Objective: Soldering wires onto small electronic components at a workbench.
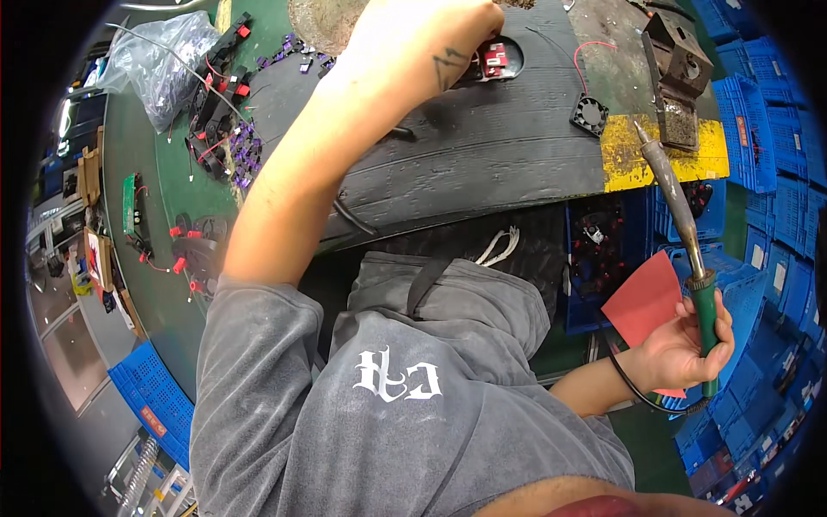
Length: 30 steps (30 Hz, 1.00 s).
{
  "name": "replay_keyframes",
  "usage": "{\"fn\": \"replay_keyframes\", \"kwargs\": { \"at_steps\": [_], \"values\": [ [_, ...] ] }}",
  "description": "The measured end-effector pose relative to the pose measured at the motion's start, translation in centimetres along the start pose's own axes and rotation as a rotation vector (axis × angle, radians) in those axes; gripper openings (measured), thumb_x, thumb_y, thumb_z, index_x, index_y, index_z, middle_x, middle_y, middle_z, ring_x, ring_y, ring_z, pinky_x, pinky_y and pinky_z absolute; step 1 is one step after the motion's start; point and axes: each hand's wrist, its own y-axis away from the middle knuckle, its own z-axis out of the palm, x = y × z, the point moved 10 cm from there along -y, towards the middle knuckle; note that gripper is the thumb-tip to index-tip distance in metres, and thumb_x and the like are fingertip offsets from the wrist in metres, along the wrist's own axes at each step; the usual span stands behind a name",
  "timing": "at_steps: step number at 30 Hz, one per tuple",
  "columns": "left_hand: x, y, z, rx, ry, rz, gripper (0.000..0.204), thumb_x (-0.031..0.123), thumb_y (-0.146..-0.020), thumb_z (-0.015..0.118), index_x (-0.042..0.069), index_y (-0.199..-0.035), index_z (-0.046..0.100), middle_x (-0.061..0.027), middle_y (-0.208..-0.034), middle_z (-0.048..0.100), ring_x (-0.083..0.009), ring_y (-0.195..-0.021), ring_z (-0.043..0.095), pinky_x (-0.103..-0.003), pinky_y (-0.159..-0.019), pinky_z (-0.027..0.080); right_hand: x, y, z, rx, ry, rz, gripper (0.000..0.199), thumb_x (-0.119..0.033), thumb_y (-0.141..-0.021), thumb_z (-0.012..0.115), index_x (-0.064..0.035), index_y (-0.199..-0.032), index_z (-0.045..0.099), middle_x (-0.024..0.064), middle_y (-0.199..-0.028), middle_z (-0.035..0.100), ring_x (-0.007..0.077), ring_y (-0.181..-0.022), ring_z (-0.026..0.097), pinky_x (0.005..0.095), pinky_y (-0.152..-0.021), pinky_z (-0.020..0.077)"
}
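Note:
My right hand (693, 340) is wrapped round the green handle of a soldering iron (676, 194), at the right beyond the workbench's near edge. The iron points up and away, its tip over the yellow patch by a rusty metal stand (680, 86). My left arm reaches across the bench, and my left hand (457, 26) is at the far edge of the view with its fingers mostly hidden. Close beside its wrist lies a rounded black part with a red piece inside (495, 62), partly covered by the hand. A small black fan (589, 115) with a red wire lies near the stand.
Black parts with red connectors (211, 112), small purple pieces (245, 155) and a clear plastic bag (164, 69) lie at the left. A green circuit board (131, 205) is farther left. Blue crates (745, 129) stack at the right; a red sheet (642, 297) lies near my right hand.

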Motion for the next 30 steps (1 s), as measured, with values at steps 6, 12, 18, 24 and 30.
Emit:
{"fn": "replay_keyframes", "kwargs": {
  "at_steps": [6,12,18,24,30],
  "values": [
    [0.1,1.4,1.0,0.068,0.145,0.156,0.012,0.015,-0.081,0.05,0.009,-0.082,0.06,-0.01,-0.082,0.061,-0.0293,-0.079,0.062,-0.038,-0.069,0.049,0.2,0.0,0.6,-0.01,-0.002,0.014,0.039,-0.031,-0.092,0.04,-0.0008,-0.09,0.065,0.0234,-0.099,0.065,0.0277,-0.062,0.064,0.0314,-0.055,0.0537],
    [-0.7,1.9,0.5,0.135,0.312,0.086,0.008,0.015,-0.079,0.056,0.008,-0.081,0.06,-0.0097,-0.081,0.059,-0.0288,-0.084,0.061,-0.037,-0.072,0.048,0.4,0.0,1.1,-0.016,0.008,0.03,0.039,-0.031,-0.092,0.04,-0.0007,-0.09,0.065,0.0231,-0.098,0.065,0.0272,-0.062,0.064,0.0311,-0.056,0.0526],
    [-2.5,3.4,0.6,0.233,0.215,0.002,0.008,0.013,-0.079,0.064,0.007,-0.079,0.06,-0.0105,-0.088,0.063,-0.0322,-0.086,0.061,-0.039,-0.074,0.048,0.8,0.1,1.7,-0.029,0.001,0.032,0.039,-0.032,-0.092,0.041,-0.0009,-0.091,0.065,0.0231,-0.098,0.065,0.0276,-0.061,0.063,0.0314,-0.056,0.0519],
    [-7.0,9.9,1.0,0.019,0.098,-0.284,0.019,0.016,-0.079,0.069,0.006,-0.096,0.066,-0.01,-0.084,0.062,-0.0253,-0.072,0.058,-0.034,-0.067,0.047,1.5,0.2,2.7,-0.092,-0.055,0.068,0.039,-0.032,-0.091,0.042,-0.0013,-0.092,0.065,0.0233,-0.099,0.065,0.029,-0.06,0.063,0.0323,-0.056,0.0517],
    [-6.3,12.9,2.8,-0.11,0.281,-0.286,0.017,0.018,-0.079,0.067,0.006,-0.091,0.064,-0.0103,-0.082,0.059,-0.0301,-0.084,0.058,-0.038,-0.074,0.047,2.6,-0.1,3.3,-0.102,-0.049,0.102,0.038,-0.032,-0.091,0.042,-0.0009,-0.091,0.065,0.0234,-0.1,0.065,0.0292,-0.063,0.063,0.0331,-0.055,0.0518]
  ]
}}
